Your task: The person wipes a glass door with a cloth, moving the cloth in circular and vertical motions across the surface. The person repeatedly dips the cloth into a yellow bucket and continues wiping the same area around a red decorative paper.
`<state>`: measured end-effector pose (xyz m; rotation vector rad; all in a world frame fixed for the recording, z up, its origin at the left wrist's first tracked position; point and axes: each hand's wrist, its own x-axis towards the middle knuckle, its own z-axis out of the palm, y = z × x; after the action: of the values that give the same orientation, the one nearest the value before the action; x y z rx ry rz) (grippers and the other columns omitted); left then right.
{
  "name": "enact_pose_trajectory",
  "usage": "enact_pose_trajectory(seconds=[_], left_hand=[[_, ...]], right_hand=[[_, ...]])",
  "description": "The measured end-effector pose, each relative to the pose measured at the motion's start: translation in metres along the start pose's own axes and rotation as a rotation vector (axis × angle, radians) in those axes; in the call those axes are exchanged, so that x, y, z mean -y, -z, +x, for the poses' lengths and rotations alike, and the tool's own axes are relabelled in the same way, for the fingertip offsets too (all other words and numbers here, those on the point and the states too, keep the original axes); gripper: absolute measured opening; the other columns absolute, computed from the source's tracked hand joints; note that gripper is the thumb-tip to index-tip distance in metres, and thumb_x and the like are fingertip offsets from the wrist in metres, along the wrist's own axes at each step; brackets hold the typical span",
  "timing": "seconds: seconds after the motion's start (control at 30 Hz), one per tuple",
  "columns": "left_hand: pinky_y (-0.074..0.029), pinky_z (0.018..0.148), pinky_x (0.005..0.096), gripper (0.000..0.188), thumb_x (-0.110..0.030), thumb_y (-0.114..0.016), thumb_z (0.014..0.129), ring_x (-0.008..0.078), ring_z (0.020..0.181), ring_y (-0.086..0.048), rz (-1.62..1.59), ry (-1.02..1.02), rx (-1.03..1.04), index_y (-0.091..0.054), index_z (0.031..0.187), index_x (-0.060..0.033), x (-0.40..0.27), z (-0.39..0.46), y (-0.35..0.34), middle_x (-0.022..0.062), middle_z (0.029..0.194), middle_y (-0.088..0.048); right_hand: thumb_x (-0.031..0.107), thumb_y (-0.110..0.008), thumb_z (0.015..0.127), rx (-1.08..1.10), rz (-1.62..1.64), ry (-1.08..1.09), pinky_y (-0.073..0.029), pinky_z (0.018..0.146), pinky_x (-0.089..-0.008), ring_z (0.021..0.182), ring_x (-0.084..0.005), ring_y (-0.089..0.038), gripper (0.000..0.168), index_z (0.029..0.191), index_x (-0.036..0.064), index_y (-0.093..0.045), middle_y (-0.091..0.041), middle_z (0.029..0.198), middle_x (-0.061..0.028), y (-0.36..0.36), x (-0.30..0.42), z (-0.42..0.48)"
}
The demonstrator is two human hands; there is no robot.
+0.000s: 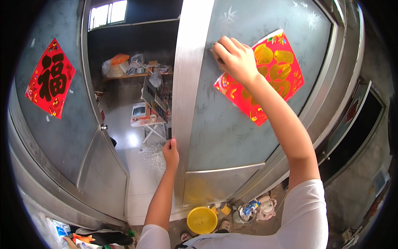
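My right hand is raised to the frosted glass door panel, its fingers curled round a small dark item that is mostly hidden, perhaps a cloth. Beside it, a red diamond-shaped paper decoration with gold characters is stuck on the glass, partly covered by my forearm. Lower down, my left hand grips the edge of the metal door frame, thumb upward. On the glass of the left door, a second red diamond decoration bears a large dark character.
A yellow plastic basin stands on the floor by my feet, with a bucket to its right. Through the doorway are a small white folding table and a loaded shelf. Bags and clutter lie at lower left.
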<state>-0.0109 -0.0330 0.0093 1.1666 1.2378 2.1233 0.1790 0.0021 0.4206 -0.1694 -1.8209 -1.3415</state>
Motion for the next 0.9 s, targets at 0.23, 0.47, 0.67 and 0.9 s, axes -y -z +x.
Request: enact_pose_trajectory(seconds=[0.23, 0.47, 0.67, 0.9], left_hand=[[-0.032, 0.057, 0.0266, 0.053, -0.047, -0.062, 0.099, 0.0061, 0.065, -0.038, -0.068, 0.030, 0.000, -0.062, 0.083, 0.0037, 0.010, 0.002, 0.004, -0.0061, 0.068, -0.045], [-0.031, 0.059, 0.0265, 0.055, -0.050, -0.056, 0.102, 0.0067, 0.067, -0.035, -0.038, 0.020, -0.025, -0.047, 0.072, -0.0038, 0.006, 0.002, 0.004, -0.0067, 0.068, -0.040], [-0.032, 0.059, 0.0260, 0.054, -0.049, -0.060, 0.099, 0.0064, 0.067, -0.038, -0.038, 0.010, -0.041, -0.059, 0.080, 0.0012, 0.009, 0.004, 0.000, -0.0060, 0.069, -0.046], [-0.027, 0.056, 0.0275, 0.056, -0.051, -0.060, 0.099, 0.0060, 0.066, -0.034, -0.027, 0.020, -0.008, -0.053, 0.075, -0.0011, 0.007, 0.002, 0.003, -0.0068, 0.068, -0.041]], right_hand=[[0.009, -0.068, 0.067, 0.042, 0.033, 0.139, -0.053, 0.057, -0.0351, 0.074, -0.0194, -0.058, 0.024, 0.083, 0.014, -0.051, -0.049, 0.083, -0.0016, -0.001, -0.012, 0.000], [0.006, -0.068, 0.078, -0.043, -0.011, 0.007, -0.048, 0.057, -0.0426, 0.066, -0.0334, -0.059, 0.016, 0.076, 0.008, -0.052, -0.054, 0.078, -0.0119, 0.025, -0.047, 0.022], [0.005, -0.068, 0.076, -0.108, -0.085, -0.044, -0.049, 0.059, -0.0433, 0.066, -0.0349, -0.059, 0.016, 0.077, 0.008, -0.052, -0.054, 0.077, -0.0119, 0.036, -0.101, 0.032], [0.001, -0.065, 0.076, -0.094, -0.109, -0.257, -0.049, 0.068, -0.0442, 0.080, -0.0362, -0.060, 0.017, 0.087, 0.007, -0.054, -0.057, 0.088, -0.0133, 0.035, -0.105, 0.026]])
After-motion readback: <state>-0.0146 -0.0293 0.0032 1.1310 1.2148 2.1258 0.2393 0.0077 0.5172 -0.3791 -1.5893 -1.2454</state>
